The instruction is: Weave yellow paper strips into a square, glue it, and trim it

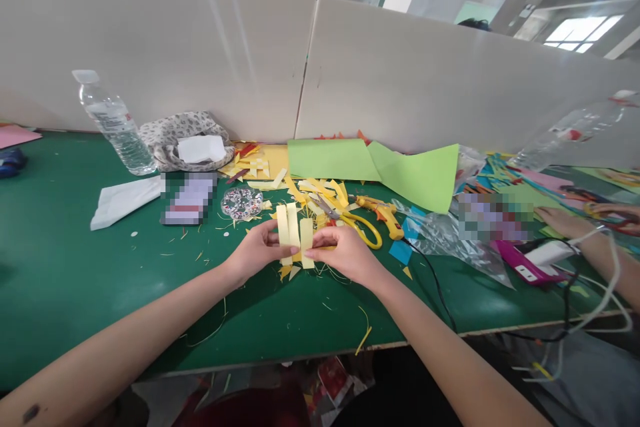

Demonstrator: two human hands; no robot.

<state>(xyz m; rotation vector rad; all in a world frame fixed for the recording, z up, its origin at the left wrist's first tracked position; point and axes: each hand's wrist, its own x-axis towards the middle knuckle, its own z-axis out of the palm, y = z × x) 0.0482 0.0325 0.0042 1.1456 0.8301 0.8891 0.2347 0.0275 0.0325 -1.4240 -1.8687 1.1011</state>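
Note:
My left hand [256, 252] is closed, pinching pale yellow paper strips [284, 230] that stand upright between thumb and fingers. Close beside them, a single pale yellow strip [307, 235] is pinched in my right hand [350, 255]. The lower ends of the strips come together between my two thumbs; whether they are joined there I cannot tell. Just beyond my right hand lie yellow-handled scissors [374, 235] and a yellow glue gun [386, 215]. Cut yellow paper scraps [340, 192] are heaped behind my fingers.
Green paper sheets [333, 159] lie at the back, near a patterned cloth bag [175, 127] and a water bottle [117, 130]. A phone [189, 199] and a clear disc of small bits [242, 203] are leftward. Rightward are plastic wrap [450, 240], a pink power strip [525, 265] and another person's hand [560, 221].

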